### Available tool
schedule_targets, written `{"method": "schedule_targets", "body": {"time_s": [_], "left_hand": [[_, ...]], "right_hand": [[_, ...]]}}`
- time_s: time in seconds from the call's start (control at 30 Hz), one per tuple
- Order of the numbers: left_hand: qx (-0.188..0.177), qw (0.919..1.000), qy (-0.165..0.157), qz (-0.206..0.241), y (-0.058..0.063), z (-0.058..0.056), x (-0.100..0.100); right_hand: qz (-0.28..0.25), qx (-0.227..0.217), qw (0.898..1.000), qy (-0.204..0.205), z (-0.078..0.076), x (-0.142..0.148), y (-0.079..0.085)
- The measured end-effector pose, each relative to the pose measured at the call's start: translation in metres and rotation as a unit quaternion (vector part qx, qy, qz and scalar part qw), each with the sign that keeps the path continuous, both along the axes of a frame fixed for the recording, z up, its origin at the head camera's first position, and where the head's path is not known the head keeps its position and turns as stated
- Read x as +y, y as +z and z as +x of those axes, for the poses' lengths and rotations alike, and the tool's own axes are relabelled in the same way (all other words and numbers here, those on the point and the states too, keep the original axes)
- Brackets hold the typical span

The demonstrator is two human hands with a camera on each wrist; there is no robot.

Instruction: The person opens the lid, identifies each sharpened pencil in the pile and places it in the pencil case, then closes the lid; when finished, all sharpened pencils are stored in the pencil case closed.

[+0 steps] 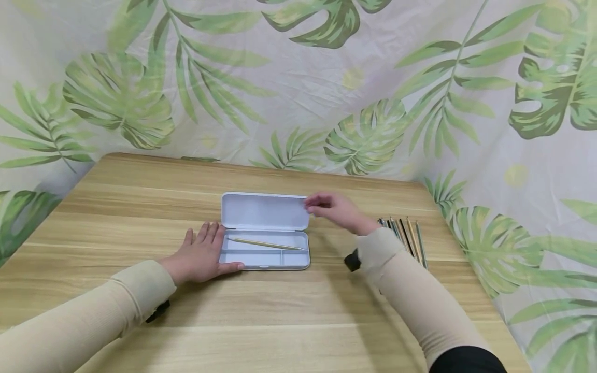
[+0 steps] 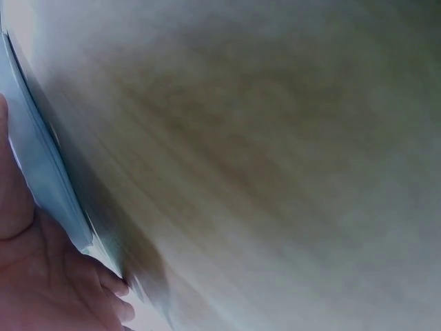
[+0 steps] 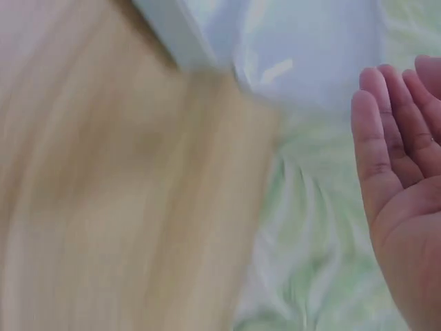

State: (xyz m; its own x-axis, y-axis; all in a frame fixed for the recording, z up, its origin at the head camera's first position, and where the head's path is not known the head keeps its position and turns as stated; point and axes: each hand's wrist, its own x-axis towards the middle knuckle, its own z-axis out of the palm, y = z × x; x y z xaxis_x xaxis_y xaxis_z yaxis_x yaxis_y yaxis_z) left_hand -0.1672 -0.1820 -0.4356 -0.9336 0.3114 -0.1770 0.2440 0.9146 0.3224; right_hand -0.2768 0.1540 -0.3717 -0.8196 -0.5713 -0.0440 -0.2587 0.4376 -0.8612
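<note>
A pale blue-white pencil case [image 1: 249, 260] lies on the table with its hinged lid [image 1: 266, 211] raised. One yellowish pencil [image 1: 263, 243] rests in its long rear compartment. My left hand [image 1: 202, 256] lies flat along the left side of the case, fingers spread and thumb at the front edge. In the left wrist view, the palm [image 2: 48, 276] is against the side of the case [image 2: 48, 165]. At the lid's top right corner is my right hand [image 1: 338, 211], its fingers loosely bent. The right wrist view shows nothing in that hand [image 3: 406, 186].
Several pencils [image 1: 412, 238] lie side by side on the right of the wooden table [image 1: 298, 311], partly behind my right sleeve [image 1: 396, 264]. A leaf-patterned cloth [image 1: 298, 93] hangs behind the table's back edge and along its right side.
</note>
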Motion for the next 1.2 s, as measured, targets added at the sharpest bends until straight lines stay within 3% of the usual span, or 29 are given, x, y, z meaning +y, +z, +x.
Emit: {"method": "schedule_targets", "body": {"time_s": [0.17, 0.53, 0.67, 0.9, 1.2], "left_hand": [[0.004, 1.0, 0.002, 0.007, -0.006, -0.001, -0.007], [0.007, 0.9999, 0.007, 0.003, -0.002, 0.003, -0.003], [0.01, 0.9999, 0.008, 0.011, -0.003, 0.003, -0.002], [0.023, 0.9996, -0.001, 0.017, -0.004, 0.003, -0.003], [0.02, 0.9997, 0.001, 0.016, -0.011, 0.002, -0.005]], "right_hand": [[-0.082, -0.053, 0.992, -0.083, -0.002, 0.058, 0.008], [-0.195, -0.066, 0.946, -0.252, 0.007, 0.158, -0.023], [-0.195, -0.08, 0.933, -0.291, 0.015, 0.186, -0.032], [-0.135, -0.086, 0.934, -0.32, 0.028, 0.217, -0.042], [-0.162, -0.123, 0.912, -0.357, 0.043, 0.24, -0.055]]}}
